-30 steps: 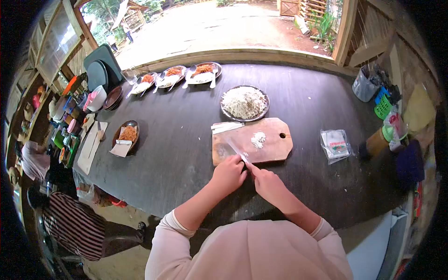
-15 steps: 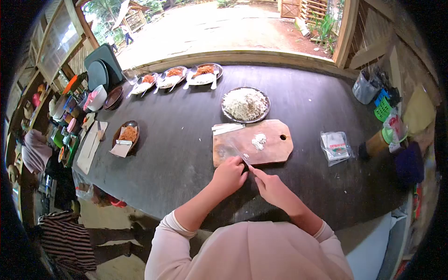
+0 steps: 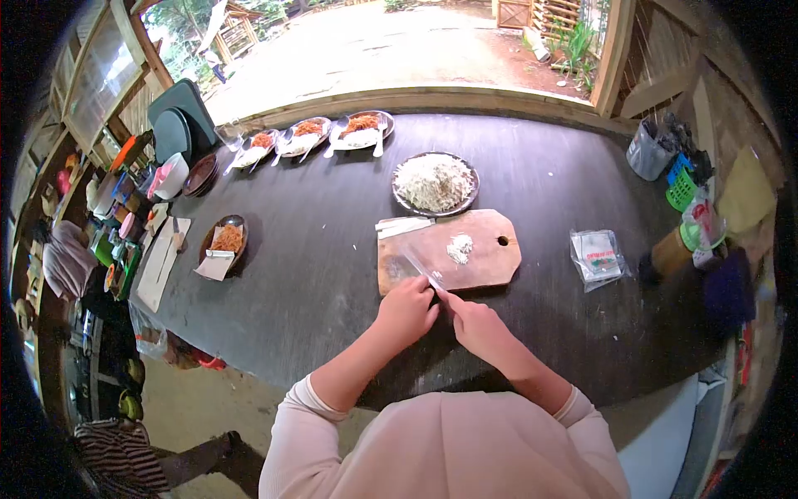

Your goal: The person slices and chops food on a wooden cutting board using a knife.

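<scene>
A wooden cutting board (image 3: 490, 270) lies on the dark table, with a small heap of chopped white pieces (image 3: 460, 249) and white strips (image 3: 403, 226) at its top left. My right hand (image 3: 478, 328) is closed round the handle of a knife (image 3: 422, 266), whose blade slants up and left over the board. Beside it, my left hand (image 3: 407, 310) is curled at the board's near edge, fingers together by the blade; what they hold, if anything, is hidden. Just beyond the board stands a round plate heaped with white shreds (image 3: 434, 182).
Three plates of food (image 3: 360, 133) stand at the back left, a brown bowl (image 3: 226, 241) at the left. A plastic packet (image 3: 597, 258) lies on the right, near baskets (image 3: 682, 190). A co-worker in striped clothing (image 3: 120, 457) is at the lower left.
The knife blade has shifted slightly and my right hand has turned a little, closer to my left. At the lower left, the co-worker's legs have moved. A distant person outside has also moved.
</scene>
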`<act>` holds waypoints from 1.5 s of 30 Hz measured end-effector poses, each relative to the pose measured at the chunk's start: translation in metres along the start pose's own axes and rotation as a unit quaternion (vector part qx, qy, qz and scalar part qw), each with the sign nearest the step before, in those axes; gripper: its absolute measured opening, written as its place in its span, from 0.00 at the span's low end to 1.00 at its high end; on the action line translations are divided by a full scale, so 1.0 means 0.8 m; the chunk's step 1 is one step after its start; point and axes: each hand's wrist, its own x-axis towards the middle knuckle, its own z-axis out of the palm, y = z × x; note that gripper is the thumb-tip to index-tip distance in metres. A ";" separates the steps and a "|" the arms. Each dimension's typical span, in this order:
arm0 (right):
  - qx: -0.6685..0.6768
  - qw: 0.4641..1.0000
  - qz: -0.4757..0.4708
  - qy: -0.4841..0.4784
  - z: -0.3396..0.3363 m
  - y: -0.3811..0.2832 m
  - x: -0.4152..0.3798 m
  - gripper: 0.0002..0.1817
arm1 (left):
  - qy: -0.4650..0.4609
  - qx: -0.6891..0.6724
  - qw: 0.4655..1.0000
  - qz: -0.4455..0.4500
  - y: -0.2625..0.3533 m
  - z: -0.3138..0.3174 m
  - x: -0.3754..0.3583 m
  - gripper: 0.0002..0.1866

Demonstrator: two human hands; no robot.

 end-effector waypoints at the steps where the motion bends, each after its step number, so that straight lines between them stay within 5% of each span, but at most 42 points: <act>1: 0.014 1.000 0.016 -0.014 -0.005 -0.006 0.000 0.22 | -0.001 0.001 1.000 0.001 0.000 0.001 -0.001 0.12; 15: 0.038 0.996 0.056 -0.063 -0.015 -0.012 -0.004 0.25 | -0.001 0.000 1.000 0.001 -0.001 0.001 0.000 0.14; 17: 0.029 0.999 -0.016 -0.007 -0.004 -0.001 -0.001 0.24 | -0.006 0.001 1.000 -0.005 0.000 0.000 0.000 0.14; 30: -0.004 1.000 0.010 -0.011 -0.003 -0.008 0.001 0.22 | 0.016 0.005 1.000 0.021 -0.006 0.005 -0.002 0.12; 45: 0.090 0.996 0.018 -0.017 -0.001 0.001 -0.003 0.22 | 0.009 0.014 1.000 0.018 -0.004 0.002 -0.002 0.13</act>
